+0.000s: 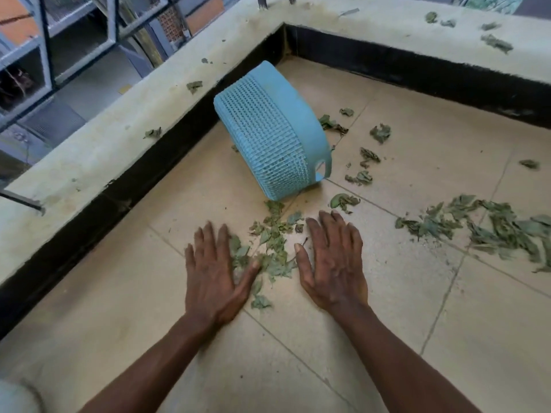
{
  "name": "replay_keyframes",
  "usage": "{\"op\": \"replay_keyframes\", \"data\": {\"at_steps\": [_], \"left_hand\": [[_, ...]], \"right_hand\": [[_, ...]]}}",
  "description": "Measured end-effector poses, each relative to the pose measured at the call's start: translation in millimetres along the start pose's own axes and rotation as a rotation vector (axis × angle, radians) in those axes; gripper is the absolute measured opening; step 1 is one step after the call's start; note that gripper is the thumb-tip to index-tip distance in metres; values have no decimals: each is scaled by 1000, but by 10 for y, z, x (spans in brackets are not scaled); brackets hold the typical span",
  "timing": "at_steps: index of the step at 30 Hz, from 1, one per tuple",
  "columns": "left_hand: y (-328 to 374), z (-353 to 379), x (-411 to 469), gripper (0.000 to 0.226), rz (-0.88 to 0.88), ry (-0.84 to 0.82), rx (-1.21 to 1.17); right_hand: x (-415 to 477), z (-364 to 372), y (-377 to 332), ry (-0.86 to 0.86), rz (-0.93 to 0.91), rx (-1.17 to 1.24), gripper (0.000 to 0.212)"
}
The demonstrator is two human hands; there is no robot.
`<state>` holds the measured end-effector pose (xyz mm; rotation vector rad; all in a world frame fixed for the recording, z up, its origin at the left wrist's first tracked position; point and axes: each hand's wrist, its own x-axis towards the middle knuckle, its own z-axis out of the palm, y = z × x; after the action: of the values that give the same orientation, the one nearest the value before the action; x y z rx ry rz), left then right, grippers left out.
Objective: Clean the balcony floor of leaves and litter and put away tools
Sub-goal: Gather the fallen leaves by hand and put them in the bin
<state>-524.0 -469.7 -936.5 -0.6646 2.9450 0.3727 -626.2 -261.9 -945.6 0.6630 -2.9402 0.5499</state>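
Both hands lie flat, palms down on the tiled floor, fingers straight and spread, gripping nothing. The left hand and right hand flank a small pile of leaves, the left thumb touching it. Just beyond, a blue basket lies tipped on its side near the corner, with a larger leaf heap and scattered leaves to its right, and a few on the ledge

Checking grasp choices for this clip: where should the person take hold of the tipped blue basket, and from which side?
By the handle slot in the rim of the blue basket. The basket lies on its side, mouth turned right, so that slot sits nearest the right hand; probably hook fingers through it from the near right.
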Motion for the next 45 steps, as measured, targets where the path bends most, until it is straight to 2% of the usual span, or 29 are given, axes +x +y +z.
{"op": "replay_keyframes", "data": {"at_steps": [2, 4, 6, 8, 11, 14, 16, 18, 22, 27, 30, 33, 35, 39, 43, 45], "left_hand": [[333, 67, 177, 96, -5, 20, -19], [716, 114, 341, 93, 84, 23, -47], [993, 136, 419, 78, 222, 33, -173], [1048, 153, 406, 61, 287, 90, -362], [941, 179, 384, 51, 249, 251, -533], [937, 159, 367, 54, 214, 273, -600], [947, 150, 362, 57, 207, 241, -604], [933, 163, 356, 58, 205, 233, -609], [911, 155, 362, 61, 222, 216, -591], [920, 149, 374, 63, 234, 218, -558], [917, 151, 376, 61, 241, 224, -570], [903, 155, 404, 62, 263, 213, -568], [886, 157, 418, 63, 268, 205, -570], [845, 120, 407, 58, 295, 217, -656], [714, 20, 396, 66, 255, 102, -795], [585, -27, 297, 74, 274, 36, -801]], "right_hand": [[-4, -20, 0, 9, 22, 20, 56], [-18, -22, -5, 34, 51, 40, 54], [-8, -29, -10, 88, 92, 80, 51], [10, -38, -9, 124, 139, 100, 51], [21, -73, -14, 185, 201, 151, 51], [72, -121, 48, 255, 273, 190, 50], [321, -167, 218, 226, 305, 167, 56], [659, -221, 462, 111, 298, 91, 68], [1083, -319, 687, -181, 142, 131, 80], [631, -301, 456, -286, -150, 169, 67], [322, -276, 361, -234, -246, 241, 65], [447, -246, 319, -77, -201, 212, 63], [629, -215, 270, -147, -175, 166, 65], [729, -105, 153, -323, -305, 70, 63], [366, -261, 88, -245, -415, 300, 45], [162, -290, 148, -163, -463, 232, 52]]}}
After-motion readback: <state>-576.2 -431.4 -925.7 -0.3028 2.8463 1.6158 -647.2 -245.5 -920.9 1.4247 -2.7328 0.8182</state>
